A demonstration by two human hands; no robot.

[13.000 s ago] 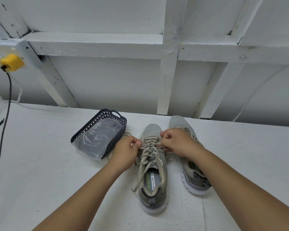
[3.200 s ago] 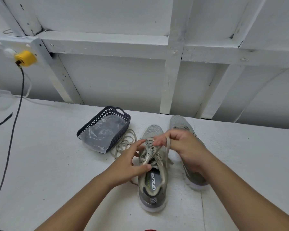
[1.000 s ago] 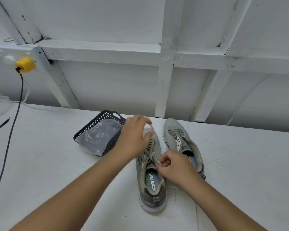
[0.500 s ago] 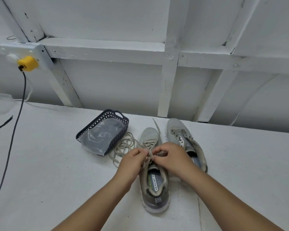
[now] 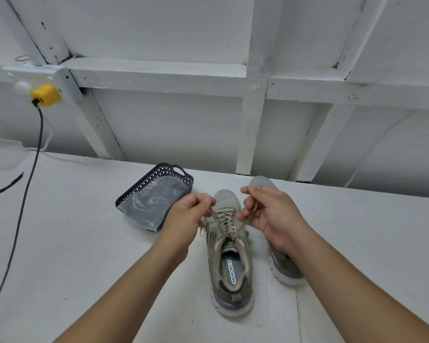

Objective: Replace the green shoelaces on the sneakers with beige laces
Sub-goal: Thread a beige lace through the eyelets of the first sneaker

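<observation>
2 grey-green sneakers are sitting side by side on a white painted table (image 5: pixel 79 243), toes pointing away from the person. The near sneaker (image 5: pixel 229 263) is showing a white insole label reading "MEMORY FO", the rest hidden by the collar, beside lime-green lettering too small to read. A beige lace (image 5: pixel 224 220) is crossing its eyelets up to the top pair, and both free ends are rising to the hands. The left hand (image 5: pixel 187 215) is pinching 1 end between thumb and forefinger, the other fingers curled. The right hand (image 5: pixel 270 215) is pinching the other end, with the lace running down across its palm side. The far sneaker (image 5: pixel 282 268) is lying just beside, partly hidden behind the right wrist. A dark lattice basket (image 5: pixel 159 179) holding a clear plastic bag (image 5: pixel 151 204) is resting left of the shoes. A yellow plug (image 5: pixel 45 95) with a black cable (image 5: pixel 25 194) is hanging from the white timber-framed wall (image 5: pixel 183 129).
</observation>
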